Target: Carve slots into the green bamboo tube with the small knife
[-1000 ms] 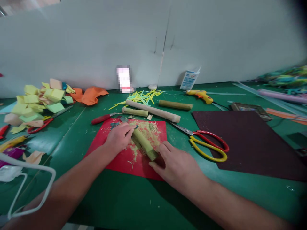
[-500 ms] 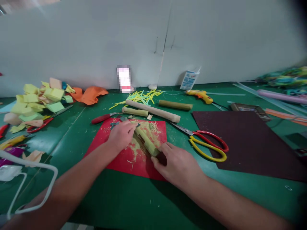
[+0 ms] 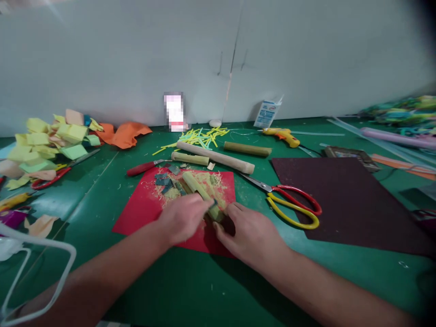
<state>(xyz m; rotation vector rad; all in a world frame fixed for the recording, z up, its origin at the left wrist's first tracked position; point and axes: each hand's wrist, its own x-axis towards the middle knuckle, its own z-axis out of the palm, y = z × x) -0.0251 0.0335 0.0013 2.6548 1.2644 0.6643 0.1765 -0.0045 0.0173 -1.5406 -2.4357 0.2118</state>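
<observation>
My right hand (image 3: 254, 231) grips the near end of a short green-yellow bamboo tube (image 3: 193, 182), which lies slantwise over a red sheet (image 3: 134, 215). A notch is cut in the tube's side, partly covered now. My left hand (image 3: 185, 217) is closed on a small dark piece of sandpaper (image 3: 213, 204), pressed to the tube near my right fingers. Pale dust and fine shavings are spread over the sheet. Dark sandpaper scraps (image 3: 164, 182) lie at the tube's far left.
Behind the sheet lie a red-handled knife (image 3: 141, 168), a long pale stick (image 3: 218, 156) and more bamboo pieces (image 3: 247, 149). Large scissors (image 3: 293, 204) rest at right, partly on a dark brown sheet (image 3: 347, 204). A yellow glue gun (image 3: 282, 136) sits farther back. A white cable (image 3: 70, 268) crosses at lower left.
My left hand has slid along the tube from its far end toward me, uncovering the far end and the dark scraps. My right hand keeps its grip on the tube.
</observation>
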